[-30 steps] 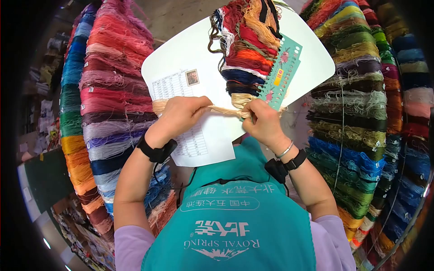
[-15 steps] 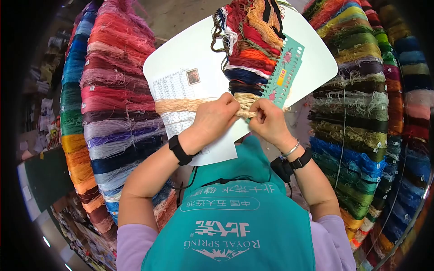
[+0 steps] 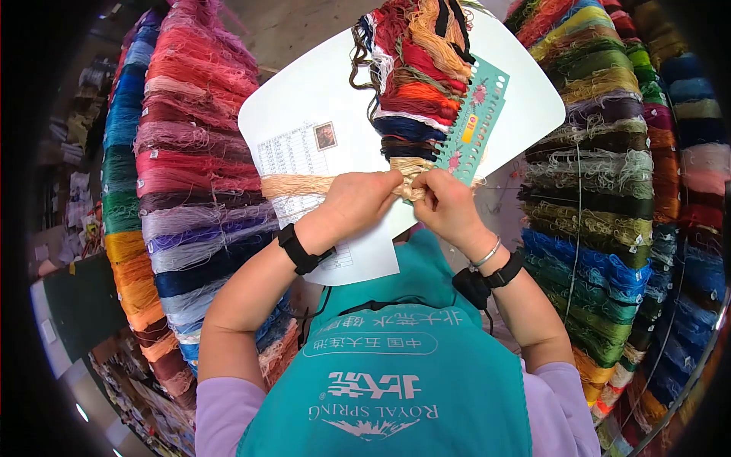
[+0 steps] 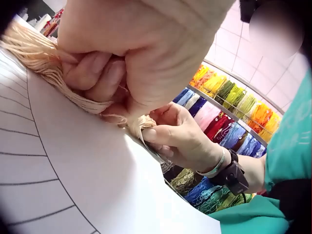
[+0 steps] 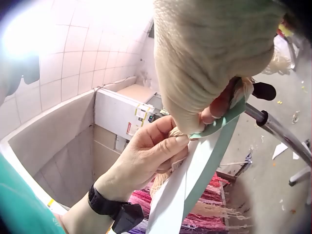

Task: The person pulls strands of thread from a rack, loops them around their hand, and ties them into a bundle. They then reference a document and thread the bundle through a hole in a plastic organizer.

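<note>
A skein of cream thread (image 3: 297, 185) stretches across the printed sheet to the lower end of a teal card (image 3: 474, 129). My left hand (image 3: 356, 199) grips this skein with curled fingers, its tips at the card's lower left edge. Close beside it, my right hand (image 3: 448, 206) pinches the card's lower end where the cream thread gathers. In the left wrist view the thread (image 4: 41, 56) runs under the curled left fingers (image 4: 90, 70). The right wrist view shows both hands meeting at the edge of the card (image 5: 209, 170). Hanks of many colours (image 3: 422, 84) hang from the card's holes.
A white board (image 3: 304, 95) lies beneath the card, with a printed sheet (image 3: 289, 152) on its left. Racks of coloured thread stand close at the left (image 3: 202, 137) and right (image 3: 590, 152).
My left hand has moved right along the cream skein, from over the sheet to beside my right hand. More of the skein now shows to its left. The right hand stays at the card's end.
</note>
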Motion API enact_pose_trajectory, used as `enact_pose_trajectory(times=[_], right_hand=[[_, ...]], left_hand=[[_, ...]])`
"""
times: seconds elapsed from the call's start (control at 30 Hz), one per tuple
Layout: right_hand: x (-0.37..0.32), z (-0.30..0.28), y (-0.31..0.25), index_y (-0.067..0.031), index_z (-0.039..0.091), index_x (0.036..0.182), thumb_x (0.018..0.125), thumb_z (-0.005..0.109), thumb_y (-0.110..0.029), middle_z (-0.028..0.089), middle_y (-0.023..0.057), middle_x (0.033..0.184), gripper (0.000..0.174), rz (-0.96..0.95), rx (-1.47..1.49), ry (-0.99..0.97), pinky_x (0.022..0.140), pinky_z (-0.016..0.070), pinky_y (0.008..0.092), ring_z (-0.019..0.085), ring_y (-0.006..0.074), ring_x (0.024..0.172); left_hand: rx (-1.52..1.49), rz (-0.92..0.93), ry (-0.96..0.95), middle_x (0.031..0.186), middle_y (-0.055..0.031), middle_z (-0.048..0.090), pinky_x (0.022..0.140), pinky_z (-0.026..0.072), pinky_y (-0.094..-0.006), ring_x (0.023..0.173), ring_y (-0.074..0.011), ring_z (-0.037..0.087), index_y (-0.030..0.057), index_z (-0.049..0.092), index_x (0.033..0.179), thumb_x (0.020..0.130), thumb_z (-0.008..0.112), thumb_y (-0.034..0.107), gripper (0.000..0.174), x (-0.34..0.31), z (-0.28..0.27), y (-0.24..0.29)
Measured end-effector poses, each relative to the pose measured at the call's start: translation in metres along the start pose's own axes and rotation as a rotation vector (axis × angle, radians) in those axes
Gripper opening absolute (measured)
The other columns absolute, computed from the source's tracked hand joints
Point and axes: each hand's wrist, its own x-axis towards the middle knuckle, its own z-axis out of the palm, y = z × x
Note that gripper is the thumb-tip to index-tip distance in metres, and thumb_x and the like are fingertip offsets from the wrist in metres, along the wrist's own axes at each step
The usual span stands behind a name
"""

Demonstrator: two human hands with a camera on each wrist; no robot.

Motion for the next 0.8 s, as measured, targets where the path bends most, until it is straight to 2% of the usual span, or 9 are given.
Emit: enact_pose_trajectory(times=[0.1, 0.2, 0.37, 0.57, 0.67, 0.8], right_hand=[[0.000, 0.004, 0.000, -0.0024, 0.060, 0.092, 0.072, 0.062, 0.003, 0.061, 0.0157, 0.083, 0.021, -0.018, -0.035, 0.030, 0.067, 0.0521, 0.0428, 0.063, 0.0356, 0.078], [0.001, 0.005, 0.001, -0.0029, 0.059, 0.092, 0.071, 0.060, 0.003, 0.062, 0.0154, 0.083, 0.022, -0.030, -0.051, 0.048, 0.067, 0.0527, 0.0434, 0.064, 0.0356, 0.079], [0.002, 0.004, 0.001, -0.0041, 0.058, 0.091, 0.071, 0.061, 0.001, 0.062, 0.0137, 0.083, 0.021, -0.031, -0.076, 0.022, 0.066, 0.0528, 0.0426, 0.064, 0.0339, 0.078], [0.005, -0.007, -0.006, -0.0074, 0.062, 0.098, 0.075, 0.066, -0.009, 0.060, 0.0118, 0.088, 0.024, -0.074, -0.090, -0.080, 0.067, 0.0527, 0.0414, 0.063, 0.0319, 0.079], [0.010, -0.015, -0.022, -0.0106, 0.066, 0.101, 0.079, 0.066, -0.017, 0.058, 0.0113, 0.089, 0.022, -0.005, -0.104, -0.179, 0.067, 0.0526, 0.0411, 0.063, 0.0310, 0.078], [0.008, -0.004, -0.014, -0.0123, 0.069, 0.098, 0.083, 0.063, -0.020, 0.057, 0.0106, 0.088, 0.018, -0.022, -0.142, -0.123, 0.066, 0.0522, 0.0412, 0.062, 0.0302, 0.077]], left_hand=[[0.046, -0.008, -0.052, 0.080, -0.0143, 0.067, 0.067, 0.0508, -0.0486, 0.076, -0.0378, 0.066, 0.0122, 0.062, 0.105, 0.090, 0.059, 0.022, 0.018, 0.001, -0.006, 0.001], [-0.047, 0.026, -0.040, 0.078, -0.0142, 0.067, 0.066, 0.0506, -0.0463, 0.074, -0.0372, 0.066, 0.0124, 0.063, 0.106, 0.090, 0.062, 0.025, 0.021, 0.000, -0.015, -0.008], [-0.142, 0.104, -0.018, 0.076, -0.0136, 0.065, 0.063, 0.0491, -0.0428, 0.071, -0.0356, 0.065, 0.0097, 0.065, 0.098, 0.089, 0.066, 0.025, 0.018, 0.000, -0.028, -0.014], [-0.056, 0.106, 0.049, 0.073, -0.0125, 0.062, 0.060, 0.0476, -0.0407, 0.068, -0.0338, 0.062, 0.0078, 0.066, 0.091, 0.088, 0.067, 0.022, 0.014, -0.020, -0.041, -0.015], [-0.086, 0.139, 0.123, 0.074, -0.0121, 0.062, 0.059, 0.0473, -0.0403, 0.067, -0.0332, 0.062, 0.0075, 0.066, 0.089, 0.087, 0.068, 0.021, 0.014, -0.024, -0.040, -0.011], [-0.108, 0.192, 0.201, 0.076, -0.0118, 0.063, 0.058, 0.0471, -0.0390, 0.067, -0.0322, 0.062, 0.0071, 0.066, 0.088, 0.086, 0.070, 0.019, 0.013, -0.021, -0.039, -0.011]])
